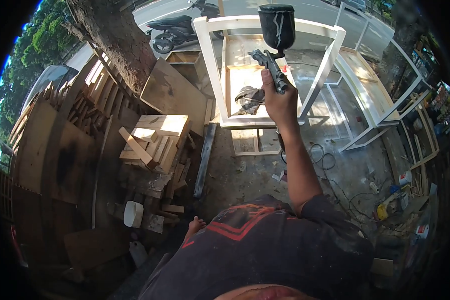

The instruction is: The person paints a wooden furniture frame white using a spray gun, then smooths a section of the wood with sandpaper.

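My right hand is closed around the handle of a spray gun, raised in front of me. A black paint cup with pale drips down its side sits on top of the gun. Behind the gun stands a white-painted wooden frame, and a dark crumpled rag lies on it. Low by my left side, my left hand hangs with its fingers apart and nothing visible in it. Part of that hand is hidden by my shirt.
Wood offcuts are stacked at the left, near a white container. Another white frame stands at the right. A thin hose trails over the concrete floor. A motorcycle is parked behind, beside a tree trunk.
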Demonstrator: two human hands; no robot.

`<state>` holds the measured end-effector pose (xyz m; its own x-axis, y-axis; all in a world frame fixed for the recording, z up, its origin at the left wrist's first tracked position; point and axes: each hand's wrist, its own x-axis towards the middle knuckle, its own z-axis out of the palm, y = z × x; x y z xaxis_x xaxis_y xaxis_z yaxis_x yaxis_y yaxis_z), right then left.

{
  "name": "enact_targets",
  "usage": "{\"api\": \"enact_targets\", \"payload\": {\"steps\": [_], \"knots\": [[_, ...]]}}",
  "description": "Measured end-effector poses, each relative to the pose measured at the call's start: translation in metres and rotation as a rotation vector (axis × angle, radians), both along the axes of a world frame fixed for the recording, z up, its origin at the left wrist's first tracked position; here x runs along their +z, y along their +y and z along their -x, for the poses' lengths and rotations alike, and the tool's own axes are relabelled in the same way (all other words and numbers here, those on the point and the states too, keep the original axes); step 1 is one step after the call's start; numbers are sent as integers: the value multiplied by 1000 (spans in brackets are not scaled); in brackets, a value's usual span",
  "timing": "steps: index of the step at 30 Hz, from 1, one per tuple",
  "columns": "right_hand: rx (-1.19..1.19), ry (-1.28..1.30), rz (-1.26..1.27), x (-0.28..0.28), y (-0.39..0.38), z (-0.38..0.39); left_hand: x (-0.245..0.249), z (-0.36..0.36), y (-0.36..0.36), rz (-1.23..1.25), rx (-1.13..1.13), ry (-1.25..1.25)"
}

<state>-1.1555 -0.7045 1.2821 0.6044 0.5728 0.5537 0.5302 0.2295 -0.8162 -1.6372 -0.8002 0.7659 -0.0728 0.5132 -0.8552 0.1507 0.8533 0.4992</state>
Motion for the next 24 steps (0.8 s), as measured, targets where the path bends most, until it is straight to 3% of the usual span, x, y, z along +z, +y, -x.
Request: {"api": "enact_targets", "payload": {"steps": [4, 8, 19, 24], "knots": [[189, -17, -117, 6, 30, 36, 10, 14, -17, 12, 18, -31], [123, -51, -124, 11, 36, 21, -16, 41, -27, 30, -34, -95], [-637, -32, 106, 27, -75, -126, -27, 76, 6, 37, -110, -126], [-794, -118, 8, 21, -81, -161, -17, 68, 47, -52, -80, -120]]}}
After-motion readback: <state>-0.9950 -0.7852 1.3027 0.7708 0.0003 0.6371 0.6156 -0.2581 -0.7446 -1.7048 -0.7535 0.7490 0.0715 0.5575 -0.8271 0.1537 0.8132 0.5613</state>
